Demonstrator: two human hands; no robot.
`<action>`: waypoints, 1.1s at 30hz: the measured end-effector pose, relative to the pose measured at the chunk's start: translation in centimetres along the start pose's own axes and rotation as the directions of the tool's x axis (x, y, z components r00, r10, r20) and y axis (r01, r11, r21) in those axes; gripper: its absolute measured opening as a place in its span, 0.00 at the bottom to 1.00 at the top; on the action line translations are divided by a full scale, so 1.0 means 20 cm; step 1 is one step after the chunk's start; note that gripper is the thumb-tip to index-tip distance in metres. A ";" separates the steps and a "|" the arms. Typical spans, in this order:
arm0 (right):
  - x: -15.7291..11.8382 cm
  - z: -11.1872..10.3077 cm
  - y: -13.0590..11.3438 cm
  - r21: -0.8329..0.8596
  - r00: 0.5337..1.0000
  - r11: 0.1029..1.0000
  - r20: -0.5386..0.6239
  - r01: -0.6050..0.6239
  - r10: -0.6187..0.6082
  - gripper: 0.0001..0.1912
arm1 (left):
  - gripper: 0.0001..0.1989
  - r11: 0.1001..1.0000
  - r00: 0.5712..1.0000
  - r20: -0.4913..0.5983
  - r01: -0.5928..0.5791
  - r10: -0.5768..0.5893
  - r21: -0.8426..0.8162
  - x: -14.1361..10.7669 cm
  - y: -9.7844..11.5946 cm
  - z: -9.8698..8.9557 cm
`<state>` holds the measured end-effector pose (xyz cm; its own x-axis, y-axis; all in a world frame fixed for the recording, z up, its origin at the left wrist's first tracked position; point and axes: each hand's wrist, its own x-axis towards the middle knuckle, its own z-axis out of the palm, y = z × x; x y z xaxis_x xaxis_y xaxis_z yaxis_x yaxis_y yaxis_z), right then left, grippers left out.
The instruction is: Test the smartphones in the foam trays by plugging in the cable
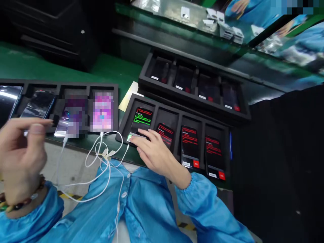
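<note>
My right hand (pixel 157 153) reaches over the leftmost phone (pixel 141 116) in the near right black foam tray (pixel 178 123). Its fingers are spread, with fingertips at the lower part of the screen, by a green patch. Green and red text lights that screen, and a white cable (pixel 124 157) runs to its lower end. My left hand (pixel 25 148) hovers at the left, index finger stretched out, thumb close below it, nothing visible in it. Beneath it lies a dark phone (pixel 37 104) in the left foam tray (pixel 115 101), partly hidden by the hand.
Other phones with red text, such as the rightmost phone (pixel 214 152), fill the tray. Behind stands a raised tray (pixel 189 89) of dark phones. White cables (pixel 101 148) loop off the green table (pixel 103 67). Across a glass shelf (pixel 172 17), people in blue sleeves work.
</note>
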<state>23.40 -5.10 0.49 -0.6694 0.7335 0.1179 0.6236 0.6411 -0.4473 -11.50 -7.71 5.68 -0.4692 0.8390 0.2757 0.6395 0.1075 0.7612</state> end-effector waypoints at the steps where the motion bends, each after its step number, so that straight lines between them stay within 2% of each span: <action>1: 0.00 -0.01 0.00 0.005 1.000 1.000 0.014 -0.001 0.001 0.25 | 0.11 0.994 0.994 0.032 -0.105 0.106 -0.012 -0.04 0.07 0.03; 3: -0.04 -0.04 0.01 0.015 0.999 0.999 -0.010 -0.037 0.037 0.26 | 0.06 0.958 0.943 0.172 -0.273 0.284 -0.084 -0.10 0.16 0.10; 5: -0.11 -0.09 0.03 0.029 0.989 0.995 -0.111 -0.098 0.101 0.26 | 0.05 0.945 0.868 0.377 -0.278 0.323 -0.169 -0.15 0.21 0.17; 7: -0.22 -0.14 0.04 0.047 0.955 0.982 -0.231 -0.182 0.188 0.26 | 0.10 0.969 0.771 0.586 -0.189 0.247 -0.160 -0.19 0.22 0.26; 9: -0.32 -0.17 0.05 0.057 0.912 0.962 -0.308 -0.265 0.270 0.27 | 0.16 0.994 0.667 0.737 -0.088 0.108 -0.066 -0.23 0.22 0.36; 12: -0.45 -0.15 0.05 0.052 0.871 0.936 -0.350 -0.349 0.344 0.30 | 0.20 0.996 0.562 0.826 0.091 -0.040 -0.014 -0.29 0.20 0.50; 14: -0.50 -0.09 0.03 0.038 0.866 0.930 -0.353 -0.365 0.355 0.34 | 0.22 0.967 0.525 0.846 0.250 -0.090 -0.052 -0.31 0.19 0.56; 17: -0.54 0.00 0.00 -0.001 0.880 0.931 -0.328 -0.364 0.344 0.41 | 0.25 0.892 0.483 0.860 0.444 -0.164 -0.079 -0.34 0.18 0.59; 18: -0.54 0.02 -0.01 -0.015 0.883 0.931 -0.322 -0.365 0.341 0.41 | 0.25 0.878 0.477 0.858 0.473 -0.188 -0.070 -0.36 0.18 0.60; 19: -0.54 0.04 -0.01 -0.026 0.883 0.929 -0.322 -0.370 0.343 0.40 | 0.25 0.876 0.492 0.847 0.477 -0.202 -0.068 -0.37 0.18 0.60; 20: -0.54 0.06 -0.01 -0.033 0.879 0.924 -0.325 -0.380 0.350 0.39 | 0.25 0.887 0.526 0.826 0.457 -0.204 -0.072 -0.39 0.18 0.61; 24: -0.55 0.08 0.00 -0.046 0.858 0.909 -0.352 -0.414 0.373 0.40 | 0.22 0.931 0.719 0.676 0.338 -0.162 -0.137 -0.47 0.18 0.64; 27: -0.58 0.06 0.01 -0.029 0.859 0.913 -0.352 -0.406 0.371 0.40 | 0.24 0.940 0.800 0.577 0.306 -0.167 -0.152 -0.52 0.17 0.65; 29: -0.61 0.01 0.03 -0.002 0.865 0.918 -0.336 -0.396 0.373 0.41 | 0.24 0.958 0.826 0.546 0.251 -0.138 -0.137 -0.56 0.16 0.64; 30: -0.61 -0.03 0.05 0.009 0.869 0.920 -0.326 -0.391 0.373 0.40 | 0.24 0.967 0.809 0.578 0.224 -0.112 -0.126 -0.57 0.16 0.63; 31: -0.61 -0.07 0.07 0.015 0.873 0.922 -0.316 -0.386 0.370 0.38 | 0.23 0.971 0.762 0.642 0.207 -0.084 -0.118 -0.58 0.17 0.61; 32: -0.60 -0.11 0.11 0.018 0.879 0.924 -0.304 -0.381 0.368 0.35 | 0.22 0.973 0.680 0.731 0.203 -0.058 -0.112 -0.59 0.18 0.60; 33: -0.58 -0.15 0.15 0.020 0.885 0.927 -0.290 -0.375 0.365 0.32 | 0.21 0.972 0.576 0.817 0.208 -0.034 -0.106 -0.60 0.19 0.60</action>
<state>34.16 -10.99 0.55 -0.2479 0.9483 0.1981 0.8210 0.3142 -0.4766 3.84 -11.08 -1.78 0.2058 0.9150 -0.3469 0.4602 0.2224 0.8595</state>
